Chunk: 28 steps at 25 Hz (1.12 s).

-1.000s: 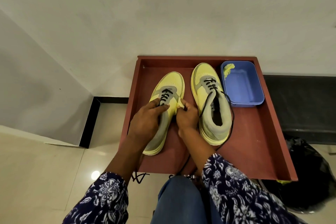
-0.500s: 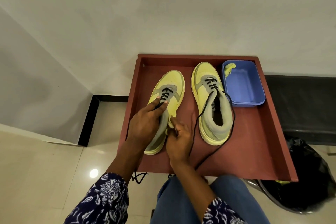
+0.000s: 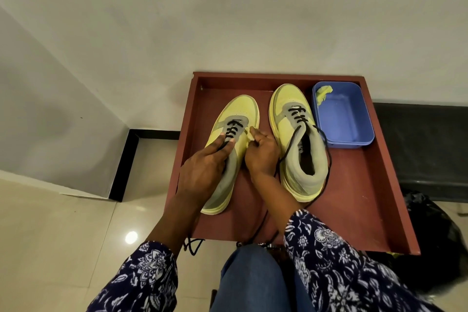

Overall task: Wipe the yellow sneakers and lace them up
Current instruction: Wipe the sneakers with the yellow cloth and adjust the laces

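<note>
Right hand [image 3: 262, 153] pinches cloth [image 3: 250, 133] against left sneaker's [image 3: 231, 149] edge.

Soft, even indoor light, bright glare spot on floor tile [image 3: 131, 237], wide-angle bending at edges, perhaps slightly soft focus.
</note>
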Each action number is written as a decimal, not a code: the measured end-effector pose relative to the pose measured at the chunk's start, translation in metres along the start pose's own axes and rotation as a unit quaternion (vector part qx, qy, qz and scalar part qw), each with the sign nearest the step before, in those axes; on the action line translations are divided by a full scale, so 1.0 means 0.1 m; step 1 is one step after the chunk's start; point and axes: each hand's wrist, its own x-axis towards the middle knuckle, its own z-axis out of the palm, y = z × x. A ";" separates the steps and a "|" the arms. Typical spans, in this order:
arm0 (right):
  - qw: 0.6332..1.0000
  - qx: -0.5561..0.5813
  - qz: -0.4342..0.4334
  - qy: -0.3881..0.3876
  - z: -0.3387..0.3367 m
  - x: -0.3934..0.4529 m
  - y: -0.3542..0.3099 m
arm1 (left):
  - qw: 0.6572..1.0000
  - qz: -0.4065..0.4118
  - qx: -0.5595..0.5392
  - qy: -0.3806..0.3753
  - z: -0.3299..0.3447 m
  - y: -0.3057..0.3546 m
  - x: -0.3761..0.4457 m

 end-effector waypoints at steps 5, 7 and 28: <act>0.997 0.010 -0.066 -0.044 -0.08 -0.47 -0.06 | 1.000 -0.007 -0.004 0.001 -0.02 0.02 0.00; 0.994 0.029 -0.099 -0.036 -0.10 -0.66 -0.05 | 1.000 -0.004 -0.007 0.009 -0.03 0.04 -0.02; 0.972 0.016 -0.233 -0.014 -0.10 -0.46 0.00 | 0.999 -0.003 -0.028 0.038 -0.04 0.06 -0.03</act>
